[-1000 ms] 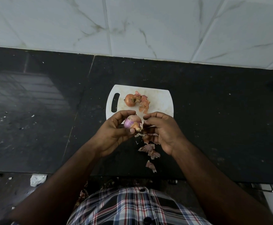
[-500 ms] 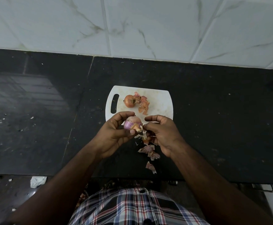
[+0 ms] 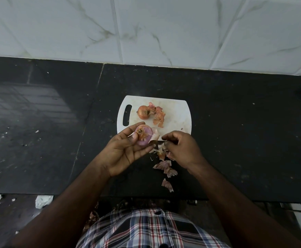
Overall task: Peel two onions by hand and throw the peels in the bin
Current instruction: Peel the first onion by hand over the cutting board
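Onion: left hand (image 3: 126, 151) fingers curl round half-peeled purple onion (image 3: 144, 134); may slip
Peel: right hand (image 3: 180, 149) fingertips pinch papery skin strip (image 3: 159, 146); may tear short

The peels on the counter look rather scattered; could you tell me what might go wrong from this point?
1. The loose peels lie on the black counter close to its front edge, so a sweep of an arm could knock them to the floor.
2. The right hand pinches a thin strip of skin; it may tear short.
3. The left hand holds the half-peeled onion off the cutting board; if dropped, it could roll away.
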The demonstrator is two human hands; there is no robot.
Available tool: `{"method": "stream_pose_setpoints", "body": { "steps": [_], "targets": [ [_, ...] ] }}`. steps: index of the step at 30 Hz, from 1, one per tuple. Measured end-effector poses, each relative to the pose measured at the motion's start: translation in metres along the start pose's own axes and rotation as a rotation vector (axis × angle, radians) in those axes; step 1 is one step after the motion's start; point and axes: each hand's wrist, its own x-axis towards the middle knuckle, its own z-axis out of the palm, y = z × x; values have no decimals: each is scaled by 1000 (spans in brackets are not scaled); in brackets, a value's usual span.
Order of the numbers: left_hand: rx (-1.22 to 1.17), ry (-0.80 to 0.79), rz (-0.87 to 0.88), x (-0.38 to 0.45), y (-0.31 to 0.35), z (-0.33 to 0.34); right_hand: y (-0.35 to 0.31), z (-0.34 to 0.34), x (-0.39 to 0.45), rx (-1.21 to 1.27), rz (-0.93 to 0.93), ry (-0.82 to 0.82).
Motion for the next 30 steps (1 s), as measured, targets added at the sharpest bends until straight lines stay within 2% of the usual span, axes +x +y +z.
{"method": "stream_pose_setpoints", "body": {
  "steps": [3,7,13,20,30],
  "targets": [
    [55,42,-20,0,-1,-1,-2,-2,-1,79,27,-44],
    [96,95,9,1,-6,1,-20,-2,-5,430,62,-120],
    [217,121,39,3,-7,2,-27,8,-6,430,27,-44],
    [192,119,44,-1,-6,1,-15,9,-4,217,28,56],
    [228,166,-56,-3,-13,0,-17,12,-8,-192,-192,137]
  ]
}}
